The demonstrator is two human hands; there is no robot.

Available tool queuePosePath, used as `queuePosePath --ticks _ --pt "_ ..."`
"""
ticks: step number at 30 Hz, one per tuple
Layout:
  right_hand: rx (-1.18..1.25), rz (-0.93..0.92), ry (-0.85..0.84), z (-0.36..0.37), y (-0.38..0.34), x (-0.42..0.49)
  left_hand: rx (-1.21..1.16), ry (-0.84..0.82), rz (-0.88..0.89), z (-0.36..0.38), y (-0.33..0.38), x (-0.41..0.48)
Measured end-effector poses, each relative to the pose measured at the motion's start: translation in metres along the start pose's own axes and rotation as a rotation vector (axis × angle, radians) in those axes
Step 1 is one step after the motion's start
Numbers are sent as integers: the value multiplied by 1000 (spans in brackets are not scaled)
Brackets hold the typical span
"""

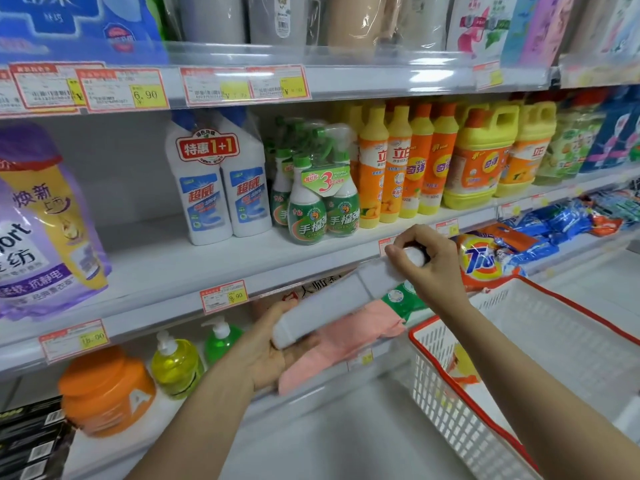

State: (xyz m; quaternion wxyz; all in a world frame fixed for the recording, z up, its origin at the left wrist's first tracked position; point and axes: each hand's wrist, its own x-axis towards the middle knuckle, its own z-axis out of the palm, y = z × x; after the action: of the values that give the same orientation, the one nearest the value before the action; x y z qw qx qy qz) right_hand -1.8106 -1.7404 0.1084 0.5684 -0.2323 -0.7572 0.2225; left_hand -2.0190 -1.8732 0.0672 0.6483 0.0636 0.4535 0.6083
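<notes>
— Where's the white bottle [329,303]?
— Held tilted, just left of the basket [519,323]. The left grip [266,351] wraps its base along with a pink cloth [346,341], and the right grip [429,258] pinches its cap.
— Finished?
— Probably not. It's picked up, but not yet in the basket.

Smooth white plastic bottle [329,301], soft matt pink cloth [349,341], glossy plastic basket [554,344]

The left hand [266,355] grips the base of a white bottle [322,306], which lies tilted, with a pink cloth [346,344] under it. The right hand [429,258] curls round the bottle's cap end. A red-rimmed white basket [450,410] sits below the right forearm. Green spray bottles [322,202] stand on the shelf [207,268] behind.
</notes>
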Motion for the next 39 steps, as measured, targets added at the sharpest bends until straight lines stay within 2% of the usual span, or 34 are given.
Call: queuePosePath --ticks 2,6,10,11,13,15,18,20,23,27,30,31,33,34,36,37,39 --pt "59 142 -90 -9 6 0 21 38 71 3 3 -1" --pt "164 455 -294 -31 20 5 69 14 101 15 -8 -3" --pt "61 1004 -600 -53 37 3 234 22 157 24 -23 -3" --pt "73 1093 -608 -55 43 -2 278 8 172 25 -28 -2" --pt "23 1157 -505 -55 55 -13 335 -32 190 28 -36 -2" --pt "-96 1101 -384 -54 68 -24 388 -90 210 33 -42 -1" --pt "-16 1053 -217 -62 82 -34 371 -124 194 38 -40 1" --pt "46 1004 -126 -70 84 -36 347 -75 174 43 -40 3" --pt "81 877 -67 -76 82 -40 431 15 216 52 -45 7" --pt "169 820 -65 -80 80 -44 453 20 418 62 -47 9" --pt "15 787 -56 -72 80 -40 658 -19 640 66 -42 9" --pt "-46 728 -11 -68 79 -39 742 -30 706 67 -39 7" --pt "-92 477 66 -63 72 -32 838 -48 783 69 -32 1" --pt "-95 337 37 -61 66 -27 872 -53 799 69 -28 -2" --pt "-129 107 -137 -55 56 -20 954 -64 828 70 -22 -8" --pt "-167 34 -202 -50 52 -19 986 -65 841 70 -20 -10" --pt "-170 -21 -201 -40 47 -20 1026 -61 848 70 -16 -15"
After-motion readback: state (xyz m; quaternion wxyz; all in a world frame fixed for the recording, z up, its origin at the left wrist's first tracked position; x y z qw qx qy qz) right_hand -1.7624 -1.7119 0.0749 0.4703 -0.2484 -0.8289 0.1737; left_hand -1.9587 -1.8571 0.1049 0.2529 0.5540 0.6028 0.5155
